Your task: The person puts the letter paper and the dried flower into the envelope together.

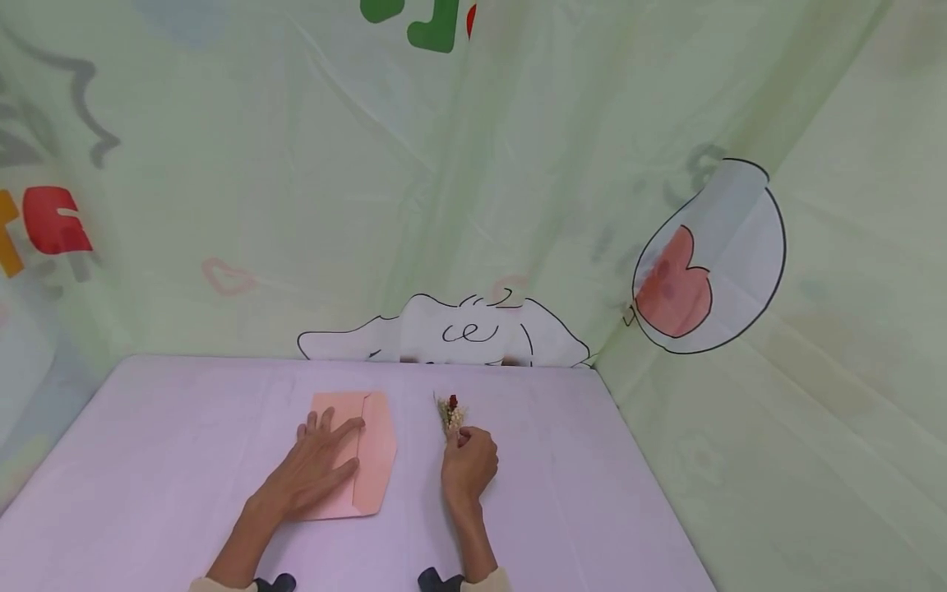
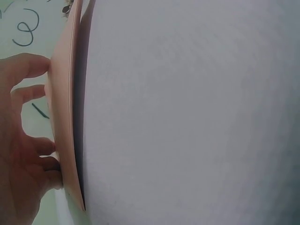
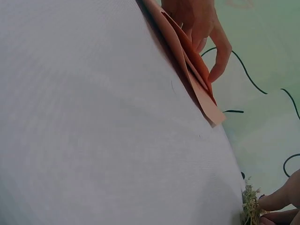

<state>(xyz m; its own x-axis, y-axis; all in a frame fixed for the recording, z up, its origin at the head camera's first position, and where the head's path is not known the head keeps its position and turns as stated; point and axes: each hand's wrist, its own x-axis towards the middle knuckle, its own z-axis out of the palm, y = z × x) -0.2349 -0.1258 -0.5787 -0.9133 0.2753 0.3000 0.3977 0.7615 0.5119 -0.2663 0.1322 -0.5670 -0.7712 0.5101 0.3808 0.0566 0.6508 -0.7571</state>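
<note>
A pink paper envelope (image 1: 379,460) lies on the table, its flap folded out to the right. My left hand (image 1: 314,469) rests on it with the fingers spread, the thumb and index finger near the flap's crease. In the right wrist view the opening of the envelope (image 3: 180,51) gapes slightly under those fingers. To the right of the envelope, my right hand (image 1: 470,464) pinches a small dried-flower bouquet (image 1: 449,409) by its lower end. A dark red bloom and pale sprigs point away from me. The stems are mostly hidden by the fingers.
The table is covered by a pale lilac cloth (image 1: 577,493). Behind it and along the right hangs a light green curtain (image 1: 296,205) with printed cartoon drawings, meeting the table's far edge.
</note>
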